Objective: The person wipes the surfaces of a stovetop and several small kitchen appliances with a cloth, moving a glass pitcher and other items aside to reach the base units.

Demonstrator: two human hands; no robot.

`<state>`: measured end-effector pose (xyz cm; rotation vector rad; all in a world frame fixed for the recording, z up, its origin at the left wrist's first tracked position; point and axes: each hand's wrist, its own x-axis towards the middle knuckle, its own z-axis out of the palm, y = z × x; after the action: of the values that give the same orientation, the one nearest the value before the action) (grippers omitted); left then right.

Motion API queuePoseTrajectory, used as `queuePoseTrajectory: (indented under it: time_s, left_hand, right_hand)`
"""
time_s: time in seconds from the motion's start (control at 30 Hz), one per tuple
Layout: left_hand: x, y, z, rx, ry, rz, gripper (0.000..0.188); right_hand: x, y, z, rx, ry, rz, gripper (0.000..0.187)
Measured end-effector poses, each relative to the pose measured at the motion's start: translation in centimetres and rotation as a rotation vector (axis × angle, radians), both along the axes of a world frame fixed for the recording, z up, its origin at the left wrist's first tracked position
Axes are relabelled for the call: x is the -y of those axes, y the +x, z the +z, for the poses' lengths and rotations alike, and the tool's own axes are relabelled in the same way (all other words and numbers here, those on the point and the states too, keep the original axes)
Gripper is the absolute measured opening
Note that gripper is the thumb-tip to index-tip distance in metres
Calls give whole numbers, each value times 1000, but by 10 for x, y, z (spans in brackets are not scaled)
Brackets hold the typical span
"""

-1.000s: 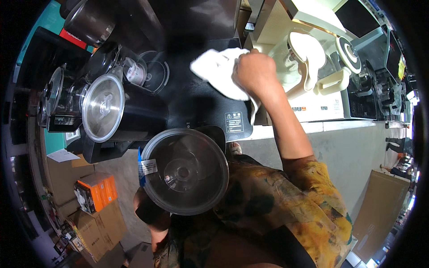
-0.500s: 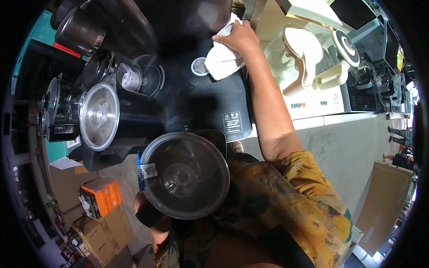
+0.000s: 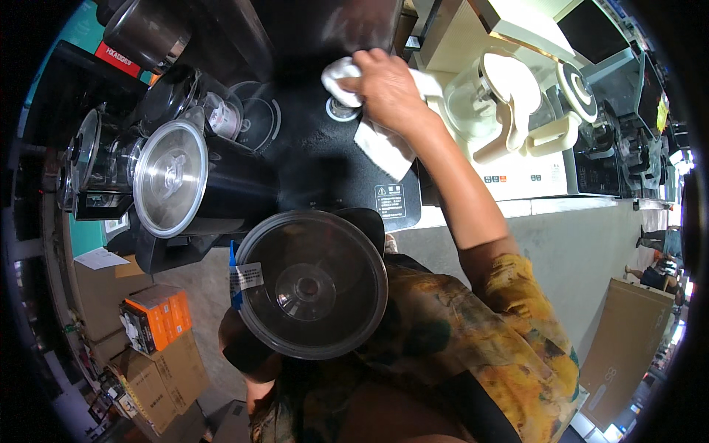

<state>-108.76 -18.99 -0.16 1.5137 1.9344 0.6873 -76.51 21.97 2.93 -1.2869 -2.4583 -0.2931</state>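
Note:
My right hand [image 3: 388, 92] grips a bunched white cloth [image 3: 385, 148] against the black top surface [image 3: 317, 173] of an appliance. Part of the cloth hangs down below my fingers, beside a small round metal-rimmed disc [image 3: 342, 110] set in that surface. Close to my body, my left hand [image 3: 230, 328] supports a dark round container with a clear lid [image 3: 314, 284]; a blue strip and a white label stick out at its left edge. My left fingers are mostly hidden behind the container.
A similar black lidded container [image 3: 171, 179] stands to the left, near glass-lidded pots [image 3: 92, 159]. On the right are a clear jug with a cream lid [image 3: 509, 85] and a white appliance [image 3: 517, 173]. Cardboard boxes [image 3: 162, 384] and an orange box [image 3: 159, 314] stand lower left.
My right hand has moved down and slightly left with the cloth, which is now bunched at the disc and spread out to the right. The container in my left hand stays nearly in place.

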Motion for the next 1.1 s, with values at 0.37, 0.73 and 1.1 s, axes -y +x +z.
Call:
queuePoseTrajectory:
  time_s: [0.37, 0.73, 1.1]
  left_hand:
    - [19, -5, -3, -7, -23, 47, 45]
    - [35, -6, 5, 64, 41, 80, 36]
    - [103, -10, -55, 312, -157, 470, 39]
  right_hand:
    - [10, 21, 17, 177, -304, -600, 25]
    - [-15, -135, 26, -5, -2, 97, 29]
    - [21, -113, 19, 263, -375, 202, 29]
